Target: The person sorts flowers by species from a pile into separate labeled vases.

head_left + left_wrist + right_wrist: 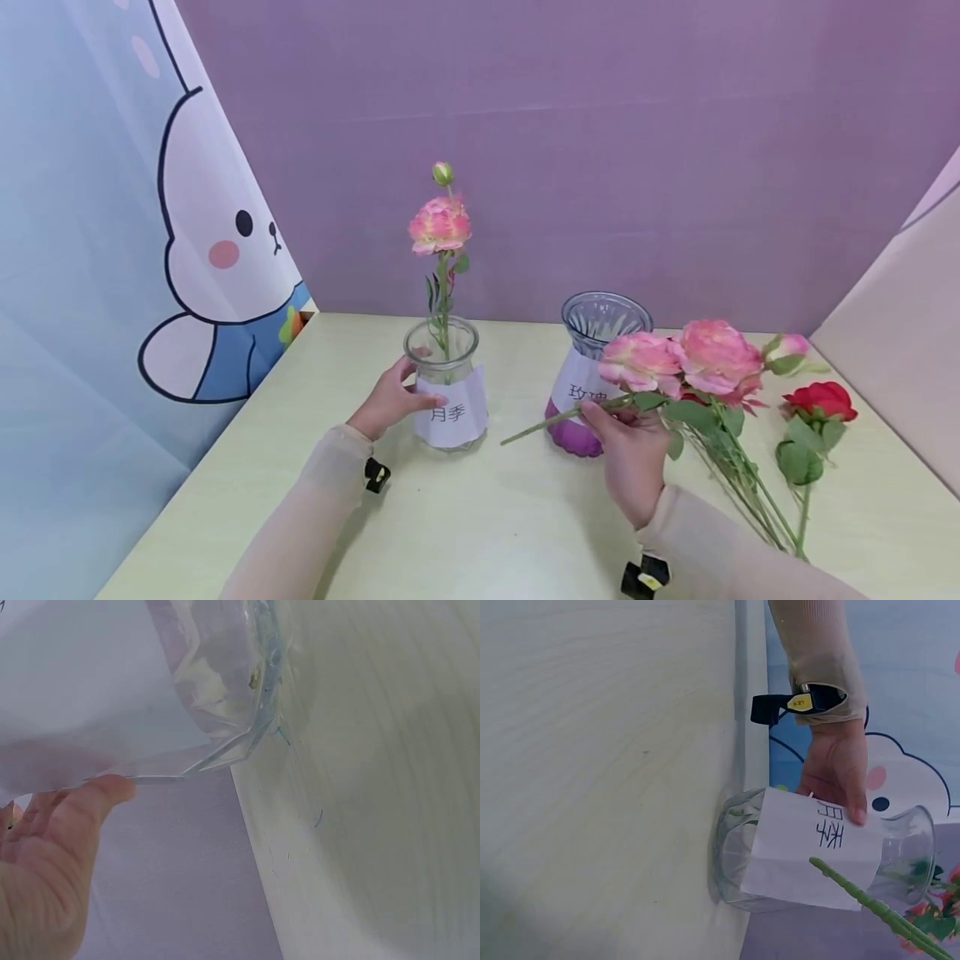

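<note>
My left hand holds the side of a clear glass vase with a white paper label, its thumb across the paper. One pink flower with a bud above it stands upright in this vase. Between its thumb and fingers, my right hand pinches the green stem of a pink flower. That stem's cut end points left, toward the clear vase, and shows before the label in the right wrist view. Behind the right hand is a bluish glass vase with a purple base and its own label, partly hidden by the flower.
On the table's right side lie more pink flowers with long stems, overlapping the held one in the head view. A red rose lies beyond them. A purple backdrop closes the back, and a cartoon-printed curtain hangs at left.
</note>
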The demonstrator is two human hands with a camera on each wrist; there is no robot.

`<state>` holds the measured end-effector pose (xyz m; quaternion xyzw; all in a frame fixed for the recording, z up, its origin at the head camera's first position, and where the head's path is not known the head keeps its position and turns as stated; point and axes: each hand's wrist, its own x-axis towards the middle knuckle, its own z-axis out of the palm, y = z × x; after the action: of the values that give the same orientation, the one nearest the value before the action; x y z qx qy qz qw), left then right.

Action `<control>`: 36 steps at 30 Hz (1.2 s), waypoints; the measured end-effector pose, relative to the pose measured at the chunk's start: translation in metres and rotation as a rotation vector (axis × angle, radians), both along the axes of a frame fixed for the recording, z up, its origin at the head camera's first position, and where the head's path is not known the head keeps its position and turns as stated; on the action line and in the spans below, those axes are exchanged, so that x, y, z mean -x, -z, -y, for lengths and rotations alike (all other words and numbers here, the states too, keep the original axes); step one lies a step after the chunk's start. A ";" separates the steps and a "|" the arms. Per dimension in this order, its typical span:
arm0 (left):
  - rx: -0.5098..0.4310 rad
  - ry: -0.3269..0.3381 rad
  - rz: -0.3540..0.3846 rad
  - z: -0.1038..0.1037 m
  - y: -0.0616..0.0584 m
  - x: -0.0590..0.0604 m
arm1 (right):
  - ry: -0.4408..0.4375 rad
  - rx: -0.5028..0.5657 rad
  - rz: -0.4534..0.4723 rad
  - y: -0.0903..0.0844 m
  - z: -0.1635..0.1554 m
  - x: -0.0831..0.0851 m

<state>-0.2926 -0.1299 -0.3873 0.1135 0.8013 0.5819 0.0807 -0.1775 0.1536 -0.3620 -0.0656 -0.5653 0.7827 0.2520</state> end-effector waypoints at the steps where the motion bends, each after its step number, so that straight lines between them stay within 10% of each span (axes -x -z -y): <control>1: 0.000 0.000 -0.001 0.000 0.000 0.000 | 0.000 -0.031 -0.009 -0.001 0.002 0.000; 25: 0.002 -0.012 -0.001 0.001 0.000 -0.001 | -0.018 -0.148 -0.054 -0.022 0.049 0.024; 36: -0.001 -0.011 -0.006 -0.001 0.001 -0.001 | 0.056 -0.148 -0.167 -0.059 0.057 0.040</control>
<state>-0.2920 -0.1291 -0.3887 0.1108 0.8018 0.5824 0.0752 -0.2176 0.0965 -0.3030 0.0027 -0.5967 0.7341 0.3243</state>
